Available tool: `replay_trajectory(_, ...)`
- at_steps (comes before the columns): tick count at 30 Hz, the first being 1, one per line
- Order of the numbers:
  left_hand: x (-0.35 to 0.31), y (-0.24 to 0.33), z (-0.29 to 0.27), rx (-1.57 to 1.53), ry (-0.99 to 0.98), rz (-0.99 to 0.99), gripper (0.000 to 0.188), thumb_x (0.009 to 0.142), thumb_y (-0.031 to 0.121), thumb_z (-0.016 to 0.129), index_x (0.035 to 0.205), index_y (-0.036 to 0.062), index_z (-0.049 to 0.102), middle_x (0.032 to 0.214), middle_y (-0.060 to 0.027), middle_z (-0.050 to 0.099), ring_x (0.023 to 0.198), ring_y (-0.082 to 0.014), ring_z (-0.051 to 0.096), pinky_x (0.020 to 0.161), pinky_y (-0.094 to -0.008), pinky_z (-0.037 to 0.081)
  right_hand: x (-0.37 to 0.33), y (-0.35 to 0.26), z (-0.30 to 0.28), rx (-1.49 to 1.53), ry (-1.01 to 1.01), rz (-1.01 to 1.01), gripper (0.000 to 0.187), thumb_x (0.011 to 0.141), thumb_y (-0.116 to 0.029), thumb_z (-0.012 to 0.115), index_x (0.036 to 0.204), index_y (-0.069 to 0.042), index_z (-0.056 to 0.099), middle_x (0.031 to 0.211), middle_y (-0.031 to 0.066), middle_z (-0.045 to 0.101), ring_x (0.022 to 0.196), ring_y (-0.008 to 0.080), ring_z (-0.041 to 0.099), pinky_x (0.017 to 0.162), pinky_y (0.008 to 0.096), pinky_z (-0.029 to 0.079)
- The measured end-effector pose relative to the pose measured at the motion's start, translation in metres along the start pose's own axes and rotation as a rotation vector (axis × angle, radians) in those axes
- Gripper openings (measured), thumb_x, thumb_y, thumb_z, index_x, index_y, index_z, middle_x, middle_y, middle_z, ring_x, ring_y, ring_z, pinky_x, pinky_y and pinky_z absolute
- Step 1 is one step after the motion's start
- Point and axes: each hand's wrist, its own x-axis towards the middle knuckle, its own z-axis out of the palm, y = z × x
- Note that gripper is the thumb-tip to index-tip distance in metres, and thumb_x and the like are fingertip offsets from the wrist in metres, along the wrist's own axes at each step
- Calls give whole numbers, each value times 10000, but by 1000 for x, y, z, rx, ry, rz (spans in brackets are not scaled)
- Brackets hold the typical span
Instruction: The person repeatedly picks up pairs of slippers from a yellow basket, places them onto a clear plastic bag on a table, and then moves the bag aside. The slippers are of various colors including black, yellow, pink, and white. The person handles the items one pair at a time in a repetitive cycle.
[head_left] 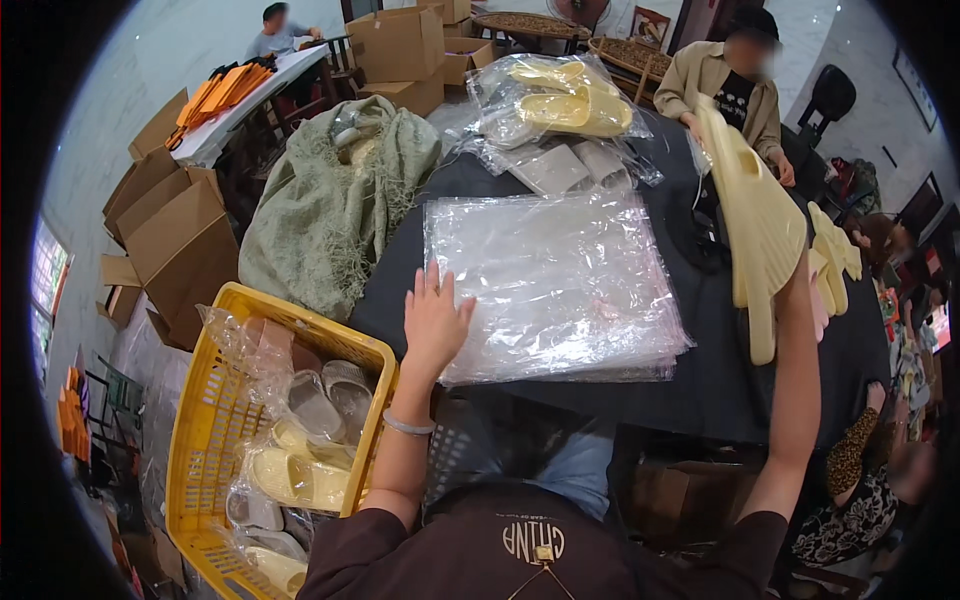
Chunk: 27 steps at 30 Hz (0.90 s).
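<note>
My left hand (437, 318) lies with its fingers spread at the left edge of a stack of clear plastic bags (560, 285). A bracelet circles that wrist. At the right, my right hand (799, 275) holds up pale yellow slippers (762, 225), which hide most of its fingers. More yellow slippers (830, 255) and a pink one (818, 305) lie just beyond that hand on the dark tabletop (715, 400). Bagged yellow slippers (580, 105) and bagged grey slippers (570, 170) are piled past the plastic bags.
A yellow crate (190, 430) of bagged slippers stands at my left. Beyond it are a green woven sack (325, 205) and open cardboard boxes (165, 225). A person (735, 90) stands across the table, close behind the raised slippers. Another person (275, 40) sits far left.
</note>
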Motion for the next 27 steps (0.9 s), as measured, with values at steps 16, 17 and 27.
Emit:
replay_trajectory(16,26,-47,101,-891,12,15,530,924,329,438,1371,49,387,1460,-189,301,1369,-308,261,1094,-472,229,-88,38,360,-386,-204,-61,217,766,-109,599,962,-33,547,959,148,605,940,340,565,777,449,482)
replay_trajectory(17,35,-43,103,-777,27,34,535,925,334,432,1377,51,380,1464,-189,295,1373,-307,256,1097,-471,223,-89,44,351,-412,-185,-64,226,768,-117,605,970,-35,546,963,146,605,943,337,566,778,447,483)
replay_trajectory(27,74,-11,79,74,-8,-79,606,927,394,380,1437,76,303,1529,-169,156,1422,-287,130,1136,-462,113,-67,95,254,-744,-129,66,261,793,-156,591,1024,-46,538,1022,136,583,987,329,558,811,470,467)
